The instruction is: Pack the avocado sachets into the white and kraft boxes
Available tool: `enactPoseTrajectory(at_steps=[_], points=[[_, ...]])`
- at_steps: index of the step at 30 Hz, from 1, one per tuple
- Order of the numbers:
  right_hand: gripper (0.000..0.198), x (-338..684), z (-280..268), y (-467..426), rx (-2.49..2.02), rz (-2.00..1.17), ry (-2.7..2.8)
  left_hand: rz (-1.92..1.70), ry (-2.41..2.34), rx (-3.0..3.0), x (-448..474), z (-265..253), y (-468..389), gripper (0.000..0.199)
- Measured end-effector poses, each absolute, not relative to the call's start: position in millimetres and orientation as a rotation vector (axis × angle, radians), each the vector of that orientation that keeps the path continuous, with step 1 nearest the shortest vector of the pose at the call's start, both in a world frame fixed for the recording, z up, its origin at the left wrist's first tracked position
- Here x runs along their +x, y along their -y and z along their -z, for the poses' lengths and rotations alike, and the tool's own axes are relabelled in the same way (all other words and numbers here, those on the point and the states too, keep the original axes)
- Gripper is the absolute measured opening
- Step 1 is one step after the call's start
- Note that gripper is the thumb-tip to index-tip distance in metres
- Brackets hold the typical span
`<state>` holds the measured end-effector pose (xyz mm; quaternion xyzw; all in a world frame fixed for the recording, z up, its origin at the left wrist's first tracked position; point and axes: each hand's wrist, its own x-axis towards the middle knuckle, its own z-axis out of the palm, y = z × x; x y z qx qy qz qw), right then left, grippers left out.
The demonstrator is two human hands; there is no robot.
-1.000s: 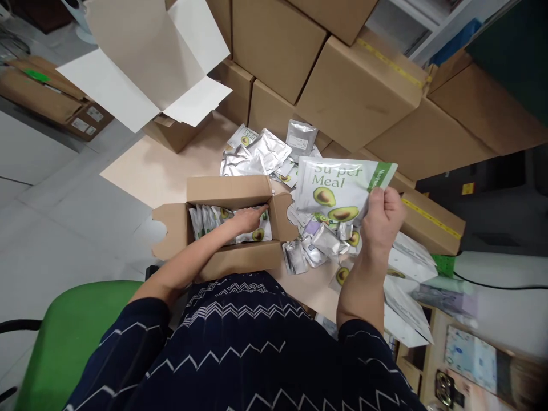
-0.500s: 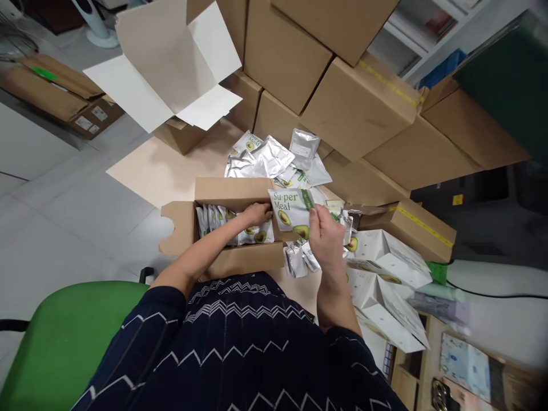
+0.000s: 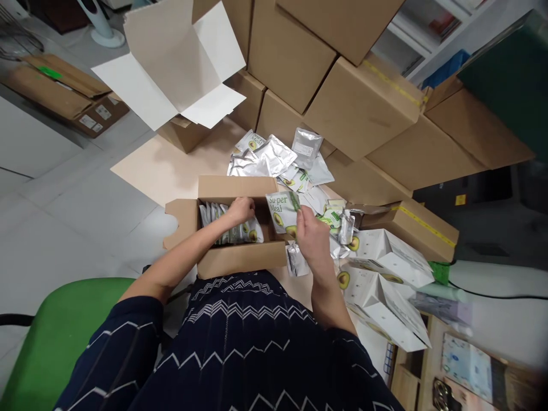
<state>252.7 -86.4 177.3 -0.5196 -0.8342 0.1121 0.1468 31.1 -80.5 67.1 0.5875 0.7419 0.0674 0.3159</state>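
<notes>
An open cardboard box [image 3: 242, 260] lies in front of me, with a row of avocado-printed pouches [image 3: 220, 220] standing in its left part. My left hand [image 3: 242, 210] is inside the box, its curled fingers closed at the top edge of the rightmost pouch [image 3: 252, 229]. Just over the box's right end, a white "Su-per Meal" pouch [image 3: 279, 210] is pinched by its right edge in my right hand [image 3: 314, 237]. My right thumb lies on the pouch's front; the other fingers are mostly hidden behind it.
Loose silver and printed pouches [image 3: 274, 156] are heaped behind the box, more to its right. White avocado-printed cartons [image 3: 387, 305] stand at the right. Large cardboard boxes [image 3: 291, 51] are stacked at the back. A white-lined open box [image 3: 171, 63] is at back left, a green chair [image 3: 77, 337] at lower left.
My left hand has shifted left inside the box, and the pouch row sits closer together, leaving a gap at the right end. My right hand has brought its pouch slightly left.
</notes>
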Motion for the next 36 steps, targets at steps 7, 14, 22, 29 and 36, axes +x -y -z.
enactPoseTrajectory(at_steps=[7, 14, 22, 29, 36], points=[[0.032, 182, -130, 86, -1.634, -0.752, 2.769, -0.134, -2.041, 1.573, 11, -81, 98, 0.03], [0.031, 162, -73, 70, -1.552, -1.292, 2.682, -0.238, -2.105, 1.71, 21, -90, 135, 0.044], [0.029, 198, -112, 73, -1.101, -1.807, 2.488, -0.428, -1.661, 1.95, 24, -57, 164, 0.068], [0.044, 308, -112, -27, -1.761, -0.957, 1.855, -0.392, -1.701, 1.999, 31, -55, 167, 0.04], [0.061, 338, -29, -67, -2.407, -0.4, 2.467, -0.404, -1.787, 2.002, 41, -60, 168, 0.029]])
